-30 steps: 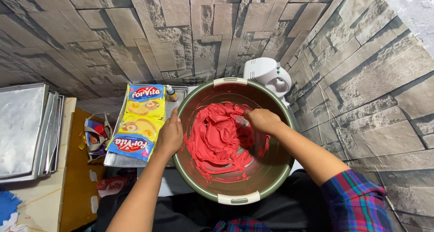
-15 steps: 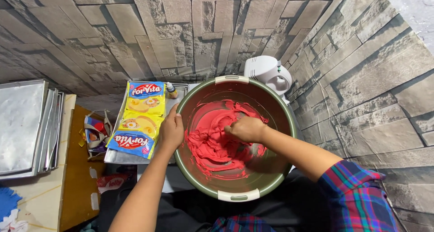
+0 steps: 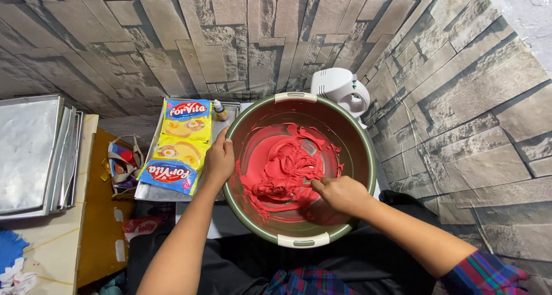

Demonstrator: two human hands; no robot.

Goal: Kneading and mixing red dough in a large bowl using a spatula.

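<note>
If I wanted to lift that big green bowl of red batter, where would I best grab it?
Probably by the two pale handles on the green bowl's rim, far and near, one hand from each end. They jut from the rim; the sides are smooth, and the left hand already grips one.

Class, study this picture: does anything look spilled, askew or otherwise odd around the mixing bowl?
Nothing has spilled. The red batter stays inside the green bowl, smeared up its inner wall. The left hand rests on the rim; the right hand works inside. The yellow and blue packet overhangs its metal tray slightly.
</note>
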